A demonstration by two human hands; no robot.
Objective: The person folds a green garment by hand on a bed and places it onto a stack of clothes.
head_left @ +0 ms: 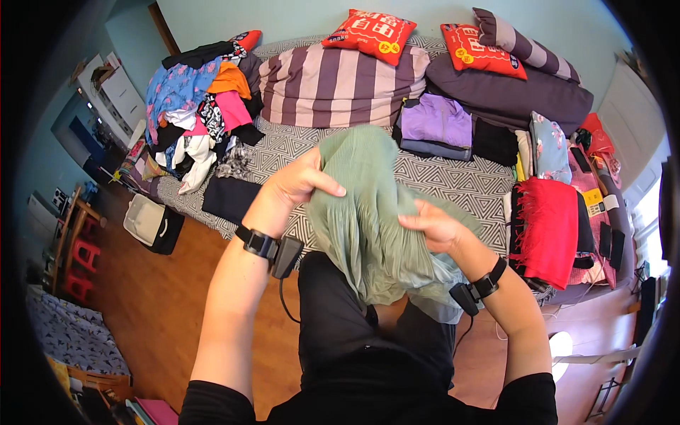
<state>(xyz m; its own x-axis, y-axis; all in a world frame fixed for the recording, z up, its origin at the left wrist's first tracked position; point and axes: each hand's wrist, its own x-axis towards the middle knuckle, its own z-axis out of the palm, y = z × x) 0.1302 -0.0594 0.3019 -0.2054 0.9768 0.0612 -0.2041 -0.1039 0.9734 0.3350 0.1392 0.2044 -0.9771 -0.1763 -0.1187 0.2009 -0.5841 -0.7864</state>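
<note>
A sheer, finely pleated green garment [365, 212] hangs between my two hands, above my lap and the sofa's front edge. My left hand [301, 178] grips its upper left side, thumb lying over the cloth. Lower on the right, my right hand [433, 225] pinches the fabric with the thumb on top. The garment's loose lower folds drape over my dark trousers [333, 304]. Its exact kind is hard to make out in this bunched state. Fingers behind the cloth are hidden. Each wrist wears a black strap with a small device and a cable.
On the patterned sofa [276, 152] lie a jumbled clothes heap [184, 92] at left, a dark folded cloth [230, 200], a folded purple jacket [435, 119], and stacks with a red fringed scarf [545, 230] at right. Cushions [347, 85] line the back. A bin [150, 219] stands on the floor.
</note>
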